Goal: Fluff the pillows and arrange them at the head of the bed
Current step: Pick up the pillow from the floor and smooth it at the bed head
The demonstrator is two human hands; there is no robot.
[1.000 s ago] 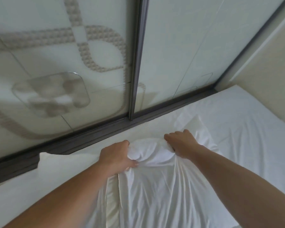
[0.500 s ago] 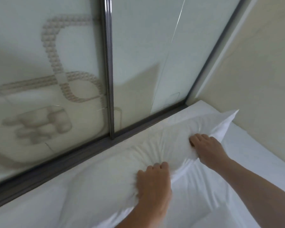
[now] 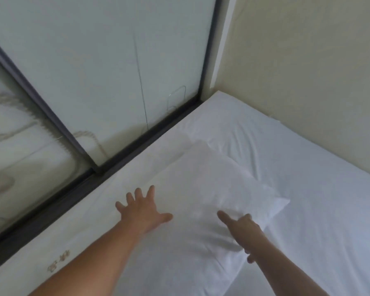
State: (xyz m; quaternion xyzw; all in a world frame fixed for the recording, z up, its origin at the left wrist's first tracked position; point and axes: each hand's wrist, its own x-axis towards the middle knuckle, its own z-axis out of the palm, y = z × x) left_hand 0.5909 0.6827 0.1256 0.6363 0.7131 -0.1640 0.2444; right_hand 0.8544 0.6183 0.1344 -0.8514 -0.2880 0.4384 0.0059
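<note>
A white pillow lies flat on the white bed, near the dark frame at the head. My left hand rests on the pillow's left part with its fingers spread, holding nothing. My right hand sits at the pillow's right edge, thumb on top and fingers curled under the edge, gripping it. A second white pillow lies to the left, partly under my left forearm.
A dark frame runs along the head of the bed below frosted, patterned glass panels. A beige wall bounds the bed on the right. Wrinkled sheet fills the far corner.
The pillow was bunched in both fists, then pushed toward the head. It now lies flat, my left hand has let go and spread open, and the view has swung right toward the corner.
</note>
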